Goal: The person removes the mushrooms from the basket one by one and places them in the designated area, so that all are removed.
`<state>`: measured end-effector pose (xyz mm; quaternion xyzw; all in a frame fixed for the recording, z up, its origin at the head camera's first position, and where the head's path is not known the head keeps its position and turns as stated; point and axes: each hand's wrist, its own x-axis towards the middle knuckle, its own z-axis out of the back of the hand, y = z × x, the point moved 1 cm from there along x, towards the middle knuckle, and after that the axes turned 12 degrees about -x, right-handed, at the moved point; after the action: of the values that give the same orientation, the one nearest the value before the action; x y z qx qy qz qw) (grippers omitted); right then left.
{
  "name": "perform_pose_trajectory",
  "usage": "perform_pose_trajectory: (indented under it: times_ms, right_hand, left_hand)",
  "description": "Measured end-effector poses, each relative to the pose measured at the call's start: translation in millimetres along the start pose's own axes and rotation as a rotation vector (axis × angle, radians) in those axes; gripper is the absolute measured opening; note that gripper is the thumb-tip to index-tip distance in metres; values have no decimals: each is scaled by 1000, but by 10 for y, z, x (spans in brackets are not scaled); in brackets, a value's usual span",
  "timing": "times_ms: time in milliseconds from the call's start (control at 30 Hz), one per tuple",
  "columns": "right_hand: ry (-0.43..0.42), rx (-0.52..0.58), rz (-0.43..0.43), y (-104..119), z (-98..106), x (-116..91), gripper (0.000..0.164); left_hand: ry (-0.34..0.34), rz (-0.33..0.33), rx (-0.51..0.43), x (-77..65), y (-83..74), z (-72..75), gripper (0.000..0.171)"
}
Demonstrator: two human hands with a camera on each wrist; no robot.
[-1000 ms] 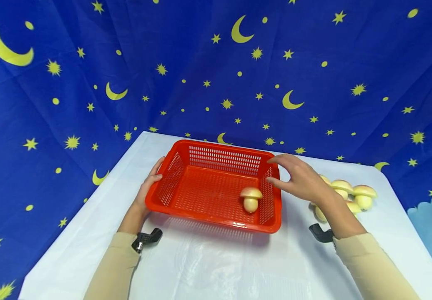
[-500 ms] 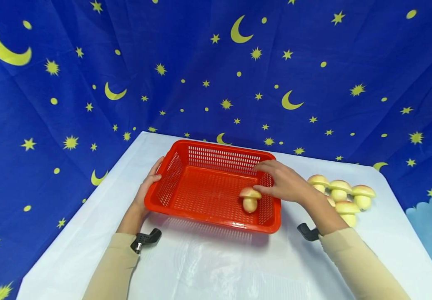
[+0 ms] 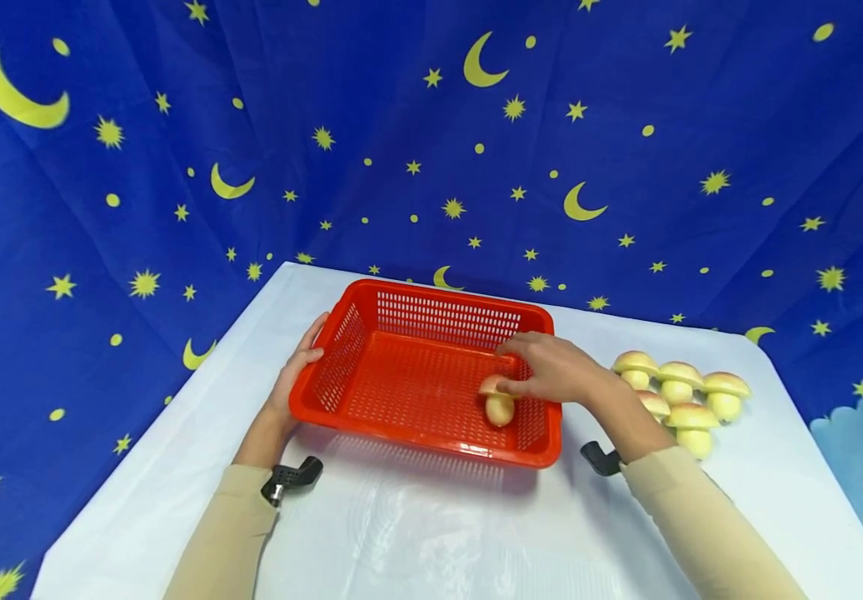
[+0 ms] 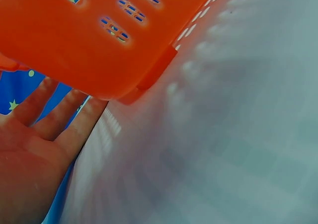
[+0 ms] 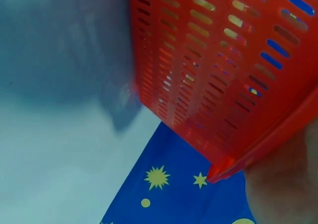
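A red plastic basket (image 3: 420,437) with slotted walls stands on the white table, and one toy mushroom (image 3: 500,408) with a pinkish-yellow cap lies in its right part. My left hand (image 3: 291,379) rests at the basket's left side, thumb at the rim; in the left wrist view its fingers (image 4: 57,119) extend toward the outer wall. Over the right rim reaches my right hand (image 3: 555,369), its thumb overlapping the mushroom's cap and its other fingers spread beyond it. In the right wrist view the basket wall hides most of that hand (image 5: 283,184).
Several more toy mushrooms (image 3: 677,383) sit in a group on the table right of the basket, beside the right forearm. A blue cloth (image 3: 401,125) with yellow moons and stars hangs behind the table (image 3: 431,533).
My right hand has moved left and down over the basket's right rim to the mushroom inside, uncovering more of the group at right. The left hand and basket stay put.
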<state>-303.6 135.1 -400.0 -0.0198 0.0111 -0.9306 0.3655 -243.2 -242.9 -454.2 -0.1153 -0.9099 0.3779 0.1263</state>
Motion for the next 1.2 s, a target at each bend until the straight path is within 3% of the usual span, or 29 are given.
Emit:
perform_pose_trajectory:
  times_ms: [400, 733, 1200]
  right_hand:
    - [79, -55, 0, 43, -53, 18, 49]
    - [55, -59, 27, 66, -71, 63, 36]
    - [62, -35, -14, 70, -86, 47, 36]
  left_hand:
    - [9, -5, 11, 6, 12, -2, 55]
    - [-22, 5, 28, 0, -35, 6, 55]
    - [-50, 4, 63, 0, -6, 18, 54]
